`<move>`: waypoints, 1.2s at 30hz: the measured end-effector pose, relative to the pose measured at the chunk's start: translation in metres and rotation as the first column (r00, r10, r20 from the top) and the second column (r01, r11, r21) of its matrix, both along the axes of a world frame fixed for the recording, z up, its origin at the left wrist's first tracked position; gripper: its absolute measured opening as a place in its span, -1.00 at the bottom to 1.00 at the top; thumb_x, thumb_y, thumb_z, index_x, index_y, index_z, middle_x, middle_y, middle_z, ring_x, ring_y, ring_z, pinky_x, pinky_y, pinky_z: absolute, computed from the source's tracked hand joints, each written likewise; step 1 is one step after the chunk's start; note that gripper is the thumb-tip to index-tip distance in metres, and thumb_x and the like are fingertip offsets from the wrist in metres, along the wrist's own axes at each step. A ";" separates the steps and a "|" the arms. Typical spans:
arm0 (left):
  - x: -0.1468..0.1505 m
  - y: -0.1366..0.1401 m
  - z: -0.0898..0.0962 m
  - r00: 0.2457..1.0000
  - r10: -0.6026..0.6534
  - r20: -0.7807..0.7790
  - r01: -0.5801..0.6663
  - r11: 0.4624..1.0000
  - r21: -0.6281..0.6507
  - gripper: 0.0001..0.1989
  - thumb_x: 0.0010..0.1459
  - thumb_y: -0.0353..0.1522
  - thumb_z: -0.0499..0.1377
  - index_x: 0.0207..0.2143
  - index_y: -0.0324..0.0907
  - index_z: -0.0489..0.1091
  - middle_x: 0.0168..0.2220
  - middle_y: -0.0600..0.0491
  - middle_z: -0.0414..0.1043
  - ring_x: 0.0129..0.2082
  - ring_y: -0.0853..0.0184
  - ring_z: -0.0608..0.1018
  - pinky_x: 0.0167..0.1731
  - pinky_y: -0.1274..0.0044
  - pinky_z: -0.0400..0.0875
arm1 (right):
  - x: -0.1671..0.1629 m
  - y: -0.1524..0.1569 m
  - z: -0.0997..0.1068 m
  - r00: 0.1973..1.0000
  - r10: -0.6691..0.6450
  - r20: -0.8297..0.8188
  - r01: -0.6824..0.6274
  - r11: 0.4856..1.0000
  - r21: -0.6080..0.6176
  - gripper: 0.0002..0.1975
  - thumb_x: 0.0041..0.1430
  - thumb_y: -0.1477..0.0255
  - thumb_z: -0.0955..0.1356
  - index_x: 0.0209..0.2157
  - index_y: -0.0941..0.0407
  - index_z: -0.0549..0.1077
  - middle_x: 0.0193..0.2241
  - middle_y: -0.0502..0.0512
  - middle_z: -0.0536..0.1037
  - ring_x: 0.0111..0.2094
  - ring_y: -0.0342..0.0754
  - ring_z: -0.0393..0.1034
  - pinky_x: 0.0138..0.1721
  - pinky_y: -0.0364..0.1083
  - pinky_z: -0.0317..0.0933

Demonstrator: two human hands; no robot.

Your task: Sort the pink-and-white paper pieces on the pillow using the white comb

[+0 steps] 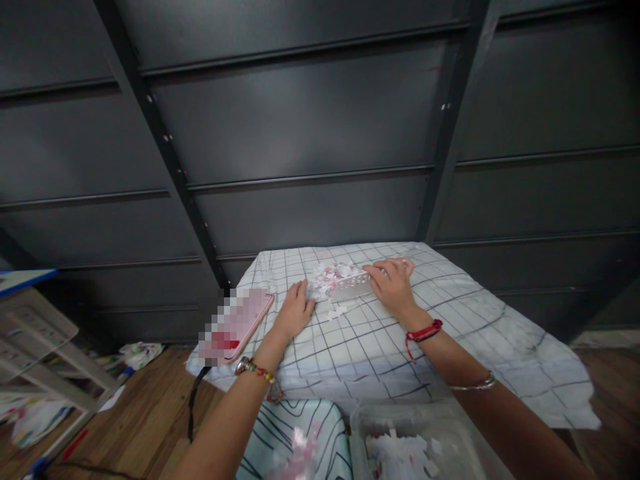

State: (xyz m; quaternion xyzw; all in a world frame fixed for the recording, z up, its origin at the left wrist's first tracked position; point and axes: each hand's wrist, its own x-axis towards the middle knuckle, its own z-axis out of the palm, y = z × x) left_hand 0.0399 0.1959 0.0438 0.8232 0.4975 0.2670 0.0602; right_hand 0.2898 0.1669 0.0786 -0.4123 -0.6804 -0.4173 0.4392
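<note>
From where I stand, the right hand (395,287) has its fingers curled over a pale strip (350,285) with a row of dots along its upper edge; I cannot tell just what it is. The strip stands on edge against the near right side of a heap of paper scraps (330,272), white with some pink among them. Across from it, the left hand (295,312) lies low on the cloth with fingers loosely extended, nothing visible in its hold, its tips right beside the heap. I'd call the work partway along: most of the scraps on the checked cloth (360,350) are drawn together, yet the heap is loose and a few stray scraps (337,313) lie apart on its near side. Nearer the person, a clear plastic box (356,427) already contains white scraps (400,457), beside a shiny pink bundle (303,450). A phone (245,327) lies off to the left.
</note>
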 end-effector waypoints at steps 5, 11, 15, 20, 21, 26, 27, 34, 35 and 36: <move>0.001 0.000 0.001 1.000 0.006 -0.006 -0.006 1.000 -0.004 -0.44 0.21 -0.28 -0.08 0.19 -0.39 -0.03 0.19 -0.28 0.04 0.23 0.09 0.08 0.18 0.24 -0.01 | -0.001 0.000 0.000 1.000 -0.014 0.011 0.015 0.999 -0.038 -0.81 0.12 0.54 0.25 -0.27 0.06 0.45 -0.35 0.09 0.41 -0.22 -0.01 0.14 -0.08 0.09 -0.06; 0.001 0.000 0.000 1.000 0.010 -0.005 -0.010 1.000 -0.007 -0.44 0.21 -0.28 -0.08 0.19 -0.41 -0.02 0.19 -0.30 0.06 0.22 0.08 0.09 0.18 0.24 0.00 | 0.001 -0.001 0.001 1.000 -0.009 -0.030 0.009 1.000 0.014 -0.81 0.11 0.54 0.25 -0.28 0.07 0.45 -0.37 0.08 0.41 -0.24 -0.01 0.14 -0.11 0.06 -0.06; 0.001 -0.001 0.001 1.000 0.016 -0.013 -0.016 1.000 -0.014 -0.44 0.21 -0.28 -0.08 0.19 -0.40 -0.03 0.19 -0.29 0.06 0.22 0.08 0.08 0.17 0.21 0.00 | 0.001 0.000 0.001 0.999 -0.024 -0.028 0.025 0.999 0.034 -0.81 0.11 0.54 0.26 -0.28 0.07 0.46 -0.37 0.09 0.41 -0.24 -0.01 0.14 -0.12 0.06 -0.05; 0.003 -0.004 0.006 0.999 0.019 -0.050 -0.021 0.999 -0.031 -0.43 0.21 -0.29 -0.08 0.20 -0.43 -0.04 0.19 -0.28 0.06 0.22 0.09 0.09 0.18 0.25 -0.02 | -0.001 0.000 0.001 0.999 -0.028 0.018 0.028 1.000 0.005 -0.83 0.11 0.54 0.26 -0.30 0.08 0.46 -0.37 0.09 0.42 -0.24 -0.01 0.15 -0.11 0.06 -0.06; 0.004 -0.005 0.007 0.998 0.022 -0.054 -0.024 0.999 -0.034 -0.43 0.22 -0.29 -0.08 0.20 -0.44 -0.04 0.19 -0.28 0.06 0.22 0.09 0.09 0.18 0.25 -0.02 | -0.001 0.000 0.001 1.000 -0.025 0.019 0.025 1.000 0.001 -0.83 0.11 0.54 0.26 -0.30 0.08 0.46 -0.38 0.09 0.42 -0.24 -0.01 0.15 -0.11 0.06 -0.06; 0.004 -0.006 0.008 0.999 0.020 -0.050 -0.022 0.999 -0.031 -0.43 0.22 -0.29 -0.09 0.20 -0.45 -0.04 0.18 -0.29 0.07 0.22 0.08 0.10 0.18 0.25 0.00 | 0.001 -0.001 0.001 1.000 0.014 0.001 -0.014 1.000 -0.005 -0.82 0.12 0.54 0.25 -0.29 0.07 0.45 -0.38 0.07 0.42 -0.25 -0.01 0.16 -0.11 0.05 -0.04; 0.003 -0.006 0.007 0.999 0.019 -0.046 -0.020 0.999 -0.026 -0.43 0.22 -0.29 -0.09 0.20 -0.44 -0.04 0.18 -0.29 0.08 0.21 0.08 0.10 0.17 0.24 0.00 | 0.001 -0.001 0.001 1.000 0.019 -0.003 -0.019 1.000 0.002 -0.82 0.12 0.54 0.25 -0.29 0.08 0.45 -0.38 0.08 0.42 -0.24 -0.01 0.16 -0.11 0.05 -0.04; 0.002 -0.002 0.004 1.000 0.007 -0.025 -0.007 1.000 -0.005 -0.45 0.21 -0.29 -0.07 0.20 -0.40 -0.02 0.16 -0.27 0.11 0.20 0.09 0.12 0.16 0.23 0.02 | 0.000 0.000 0.001 1.000 -0.009 0.023 0.009 1.000 0.007 -0.83 0.13 0.54 0.25 -0.28 0.10 0.45 -0.38 0.09 0.43 -0.25 -0.01 0.18 -0.11 0.06 -0.03; 0.002 -0.002 0.003 1.000 0.004 -0.023 -0.004 1.000 -0.003 -0.45 0.22 -0.29 -0.07 0.20 -0.39 -0.02 0.16 -0.27 0.11 0.20 0.09 0.12 0.16 0.23 0.02 | 0.000 0.000 0.001 0.999 -0.005 0.033 0.005 1.000 0.006 -0.83 0.13 0.54 0.25 -0.28 0.10 0.45 -0.38 0.09 0.42 -0.25 -0.01 0.18 -0.11 0.06 -0.03; 0.002 -0.002 0.003 1.000 0.002 -0.022 -0.002 1.000 -0.003 -0.45 0.22 -0.29 -0.07 0.20 -0.39 -0.02 0.16 -0.27 0.11 0.20 0.09 0.12 0.16 0.23 0.03 | 0.000 -0.001 0.001 0.999 0.000 0.038 -0.001 1.000 0.008 -0.83 0.13 0.54 0.25 -0.28 0.10 0.44 -0.38 0.09 0.42 -0.25 -0.01 0.18 -0.11 0.06 -0.03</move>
